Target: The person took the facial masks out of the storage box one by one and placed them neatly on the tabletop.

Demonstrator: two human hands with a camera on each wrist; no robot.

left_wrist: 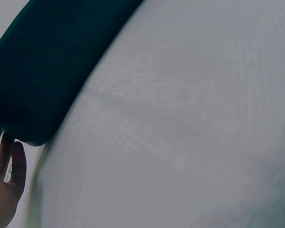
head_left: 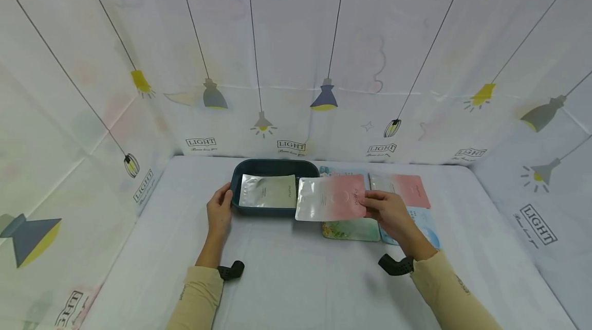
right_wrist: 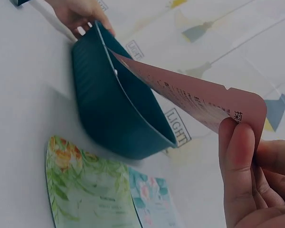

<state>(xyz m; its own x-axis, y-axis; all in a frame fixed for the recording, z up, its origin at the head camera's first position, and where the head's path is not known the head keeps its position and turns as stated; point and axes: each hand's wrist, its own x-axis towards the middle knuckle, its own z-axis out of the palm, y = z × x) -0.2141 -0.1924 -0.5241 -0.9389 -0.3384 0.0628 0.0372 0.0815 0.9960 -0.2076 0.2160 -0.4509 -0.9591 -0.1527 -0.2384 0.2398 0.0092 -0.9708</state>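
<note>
In the head view, a dark teal basin (head_left: 263,212) stands near the back of the table. A silver and pale-green mask packet (head_left: 268,191) lies in its left part. My left hand (head_left: 219,212) touches the basin's left end, its fingers fairly straight against the wall. My right hand (head_left: 390,213) pinches a pink and silver mask packet (head_left: 330,198) by its right edge between thumb and fingers. That packet's far end overlaps the basin's right side. In the right wrist view, the pinched packet (right_wrist: 204,95) slants from the thumb (right_wrist: 240,147) to the basin's opening.
Right of the basin, several mask packets lie on the white table: a green floral one (head_left: 351,231), a pink one (head_left: 411,189), a blue one (head_left: 424,222) and a partly covered light-blue one (head_left: 344,170). Lamp-patterned white cloth (head_left: 296,62) encloses the table's back and sides.
</note>
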